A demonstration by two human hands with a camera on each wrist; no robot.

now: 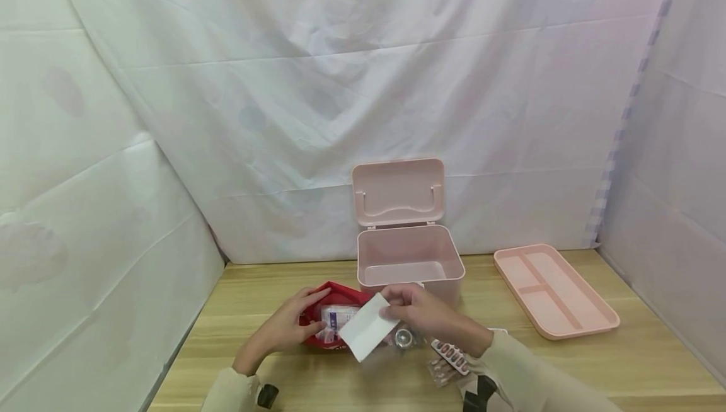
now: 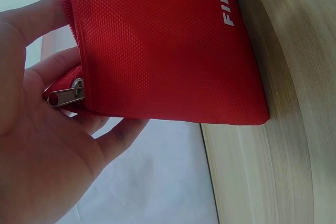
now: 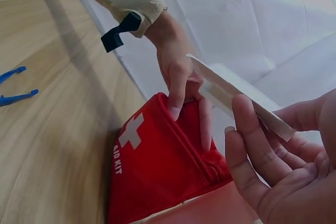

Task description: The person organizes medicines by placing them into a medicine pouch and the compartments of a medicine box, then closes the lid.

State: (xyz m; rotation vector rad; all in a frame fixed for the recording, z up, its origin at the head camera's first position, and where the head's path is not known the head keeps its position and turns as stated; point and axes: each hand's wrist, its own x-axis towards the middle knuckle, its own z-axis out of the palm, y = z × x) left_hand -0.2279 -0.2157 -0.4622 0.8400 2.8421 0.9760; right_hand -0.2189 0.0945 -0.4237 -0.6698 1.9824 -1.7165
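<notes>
Two hands grip, left hand a red pouch, right hand a white packet slanting lengthwise down-left.

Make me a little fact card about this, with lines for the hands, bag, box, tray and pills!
Left hand: the left hand touches the open mouth of the red bag
Right hand: the right hand pinches a flat white item
Bag: red, white cross, unzipped, a printed packet inside
Box: the pink box stands behind the hands, lid up
Tray: the pink tray has three compartments, right of the box
Pills: blister packs on the wooden table, near the right sleeve
</notes>
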